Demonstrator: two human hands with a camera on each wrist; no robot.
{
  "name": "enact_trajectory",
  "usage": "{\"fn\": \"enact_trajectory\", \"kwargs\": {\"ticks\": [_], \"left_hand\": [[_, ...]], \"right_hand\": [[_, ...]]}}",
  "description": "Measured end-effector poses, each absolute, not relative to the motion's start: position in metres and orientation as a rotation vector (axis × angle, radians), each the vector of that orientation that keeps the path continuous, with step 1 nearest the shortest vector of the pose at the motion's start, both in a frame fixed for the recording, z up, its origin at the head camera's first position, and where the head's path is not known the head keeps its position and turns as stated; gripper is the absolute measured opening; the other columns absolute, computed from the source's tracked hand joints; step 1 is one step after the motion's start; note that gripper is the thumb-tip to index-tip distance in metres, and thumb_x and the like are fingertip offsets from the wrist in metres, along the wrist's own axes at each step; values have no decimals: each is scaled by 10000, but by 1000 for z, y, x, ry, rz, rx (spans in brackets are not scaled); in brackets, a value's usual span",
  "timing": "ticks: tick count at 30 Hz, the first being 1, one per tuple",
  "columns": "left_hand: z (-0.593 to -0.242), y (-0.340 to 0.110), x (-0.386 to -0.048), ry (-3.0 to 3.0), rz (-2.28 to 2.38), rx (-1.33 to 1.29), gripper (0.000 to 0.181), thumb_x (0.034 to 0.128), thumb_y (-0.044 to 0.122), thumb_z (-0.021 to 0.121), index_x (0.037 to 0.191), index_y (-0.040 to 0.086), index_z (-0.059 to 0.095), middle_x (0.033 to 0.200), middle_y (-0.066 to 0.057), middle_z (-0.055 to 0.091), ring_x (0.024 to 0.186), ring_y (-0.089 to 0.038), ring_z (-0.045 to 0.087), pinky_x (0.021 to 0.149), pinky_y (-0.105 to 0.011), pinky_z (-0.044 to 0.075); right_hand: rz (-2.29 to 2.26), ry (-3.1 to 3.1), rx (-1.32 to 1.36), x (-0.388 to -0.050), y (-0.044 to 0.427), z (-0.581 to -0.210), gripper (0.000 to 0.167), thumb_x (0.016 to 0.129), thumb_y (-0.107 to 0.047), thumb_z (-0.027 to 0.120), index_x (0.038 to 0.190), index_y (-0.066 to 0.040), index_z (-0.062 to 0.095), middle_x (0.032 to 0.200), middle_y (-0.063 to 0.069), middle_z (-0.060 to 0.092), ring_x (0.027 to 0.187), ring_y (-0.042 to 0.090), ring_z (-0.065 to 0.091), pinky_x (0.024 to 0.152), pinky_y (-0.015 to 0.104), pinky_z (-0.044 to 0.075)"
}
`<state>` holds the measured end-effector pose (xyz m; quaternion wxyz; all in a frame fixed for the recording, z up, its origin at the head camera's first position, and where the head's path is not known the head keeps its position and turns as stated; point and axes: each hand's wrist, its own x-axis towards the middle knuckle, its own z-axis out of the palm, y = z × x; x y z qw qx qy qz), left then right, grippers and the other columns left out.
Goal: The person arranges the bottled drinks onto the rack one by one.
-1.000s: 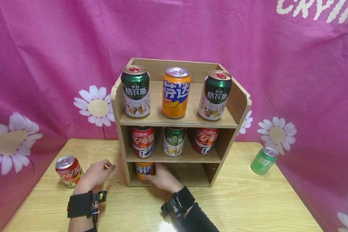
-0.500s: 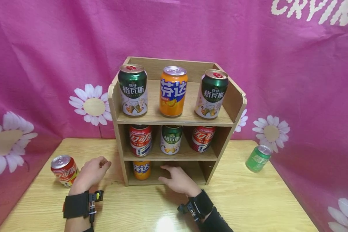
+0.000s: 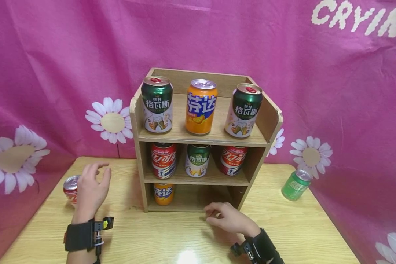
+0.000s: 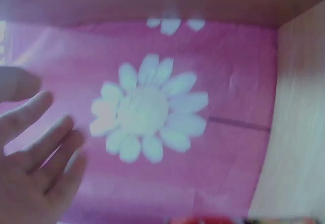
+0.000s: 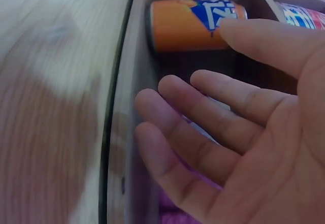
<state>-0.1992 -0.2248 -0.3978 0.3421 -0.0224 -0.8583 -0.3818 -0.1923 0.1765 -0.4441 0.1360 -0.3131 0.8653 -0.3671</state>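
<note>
My left hand (image 3: 91, 189) is raised beside a red cola can (image 3: 70, 189) on the left of the table, hiding part of it. Its fingers are loosely bent and hold nothing; in the left wrist view the hand (image 4: 43, 158) has spread fingers. My right hand (image 3: 229, 218) hovers before the right end of the wooden shelf's bottom level, also holding nothing. Relaxed fingers (image 5: 203, 117) fill the right wrist view. An orange soda can (image 3: 163, 194) stands at the left of that bottom level, apart from the hand.
On the wooden shelf (image 3: 194, 141), the top level bears two green-and-white cans (image 3: 157, 106) with an orange can (image 3: 201, 108) between them. The middle level has two red cans (image 3: 164, 161) around a green-and-white can (image 3: 198, 161). A light green can (image 3: 296, 186) stands at the table's right.
My right hand has released the orange can on the bottom level and drawn back to the right. My left hand has risen and moved left, nearer the red can.
</note>
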Motion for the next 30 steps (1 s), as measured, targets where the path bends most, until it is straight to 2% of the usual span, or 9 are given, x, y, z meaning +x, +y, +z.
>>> {"fn": "enact_trajectory", "kwargs": {"ticks": [3, 6, 9, 12, 16, 21, 24, 30], "left_hand": [[-399, -240, -199, -2130, -988, 88, 353, 821, 125, 695, 1117, -44, 604, 1173, -246, 511, 1089, -429, 438, 882, -543, 322], [-404, -257, -199, -2187, -988, 266, 605, 769, 232, 760, 1258, -31, 520, 1322, -266, 384, 1219, -445, 312, 971, -574, 230], [-415, -269, -199, -2271, -1035, 462, 813, 764, 335, 767, 1398, 12, 376, 1423, -267, 249, 1307, -442, 196, 1026, -591, 171], [-430, -275, -200, -2283, -1127, 610, 922, 773, 390, 755, 1467, 50, 252, 1458, -267, 175, 1328, -436, 161, 1038, -599, 189], [-448, -275, -205, -2151, -1252, 723, 936, 778, 365, 758, 1488, 105, 207, 1464, -234, 191, 1335, -400, 186, 1059, -556, 217], [-463, -271, -213, -1964, -1292, 796, 870, 744, 309, 790, 1446, 137, 307, 1420, -175, 320, 1303, -343, 317, 1070, -447, 266], [-469, -270, -217, -1921, -1312, 838, 875, 726, 325, 803, 1439, 154, 326, 1421, -140, 365, 1299, -315, 354, 1065, -428, 283], [-475, -268, -224, -1737, -1509, 995, 1011, 649, 369, 854, 1453, 333, 242, 1467, -57, 364, 1324, -227, 347, 1074, -378, 273]], "right_hand": [[-1069, 2499, -906, -191, 183, -445, 269, 924, -158, 609, 1144, -3, 613, 1011, 71, 640, 912, 113, 596, 774, 273, 494], [-1069, 2500, -895, -193, 185, -445, 277, 920, -169, 615, 1151, -16, 614, 1024, 56, 640, 924, 110, 592, 785, 286, 495], [-1053, 2497, -897, -194, 186, -443, 293, 923, -184, 610, 1169, -24, 612, 1040, 53, 643, 935, 99, 584, 801, 307, 495], [-1028, 2505, -925, -195, 187, -440, 296, 922, -194, 611, 1161, -20, 614, 1026, 63, 652, 920, 88, 585, 803, 310, 496], [-1003, 2516, -967, -197, 191, -438, 289, 914, -198, 624, 1133, -9, 621, 979, 42, 655, 894, 89, 587, 792, 318, 500], [-1007, 2517, -947, -197, 198, -438, 288, 916, -201, 619, 1135, -14, 623, 966, -6, 653, 893, 101, 593, 777, 289, 497], [-1014, 2502, -905, -195, 204, -440, 294, 920, -204, 612, 1149, -20, 618, 970, -14, 655, 903, 100, 592, 773, 263, 487], [-1039, 2486, -868, -192, 211, -446, 290, 923, -207, 610, 1146, -21, 617, 969, 9, 654, 901, 97, 590, 761, 272, 485]]}}
